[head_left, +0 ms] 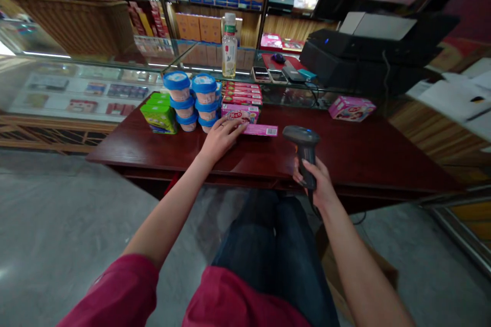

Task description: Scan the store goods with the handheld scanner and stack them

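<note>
My right hand [322,181] is wrapped round the grip of a black barcode scanner [306,138], its head pointing left over the dark red wooden desk [368,158]. The fingers of my left hand [222,138] are on the left end of a flat pink box [263,130], whose printed barcode shows at the right end. Just behind it stands another pink box [241,111]. Red-and-white boxes [242,91] are lined up behind that one. To the left of them, tubs with blue lids [177,83] are stacked, beside green boxes [158,114].
A bottle [229,48] stands on the glass counter behind, near phones [268,75] and a mouse [278,57]. At the right sit a lone pink box [352,108] and a black machine [353,61]. A wicker basket [80,25] is at the back left.
</note>
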### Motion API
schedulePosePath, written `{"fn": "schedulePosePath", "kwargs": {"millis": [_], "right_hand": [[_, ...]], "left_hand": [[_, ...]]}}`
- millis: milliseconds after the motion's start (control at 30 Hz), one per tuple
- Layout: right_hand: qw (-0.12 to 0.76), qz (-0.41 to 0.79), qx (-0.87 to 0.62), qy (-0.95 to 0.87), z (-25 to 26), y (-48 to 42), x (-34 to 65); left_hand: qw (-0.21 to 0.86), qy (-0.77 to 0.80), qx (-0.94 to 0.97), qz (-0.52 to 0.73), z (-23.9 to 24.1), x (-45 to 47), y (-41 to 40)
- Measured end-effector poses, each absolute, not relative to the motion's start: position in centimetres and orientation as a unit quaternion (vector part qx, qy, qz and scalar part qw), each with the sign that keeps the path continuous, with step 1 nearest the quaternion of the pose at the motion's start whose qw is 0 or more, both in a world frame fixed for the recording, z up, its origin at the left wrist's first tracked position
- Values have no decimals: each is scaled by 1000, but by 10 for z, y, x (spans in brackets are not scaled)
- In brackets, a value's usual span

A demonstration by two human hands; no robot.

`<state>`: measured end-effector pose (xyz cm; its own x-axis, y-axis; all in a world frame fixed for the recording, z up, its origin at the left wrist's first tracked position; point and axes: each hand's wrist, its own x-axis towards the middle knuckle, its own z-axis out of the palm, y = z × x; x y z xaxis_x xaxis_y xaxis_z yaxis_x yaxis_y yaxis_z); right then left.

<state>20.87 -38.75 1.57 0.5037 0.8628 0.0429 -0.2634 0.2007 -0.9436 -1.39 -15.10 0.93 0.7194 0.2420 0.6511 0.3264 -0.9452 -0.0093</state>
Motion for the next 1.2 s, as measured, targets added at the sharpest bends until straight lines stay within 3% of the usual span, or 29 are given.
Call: {"fn": "schedulePosePath", "kwargs": {"millis": [500,733,967,1200], "right_hand": [[655,369,-569,-333,15,-386,195],[697,346,-541,-320,18,-389,203],[786,258,-519,-214,16,-387,285],[828,127,-536,-105,7,-389,404]], "left_hand": [[52,-149,-932,-326,9,-8,-153],[21,-138,-929,-342,8,-10,-154],[-43,-131,-900,-414,9,27,-174],[-82,-81,-894,-432,7,148,-192]]}}
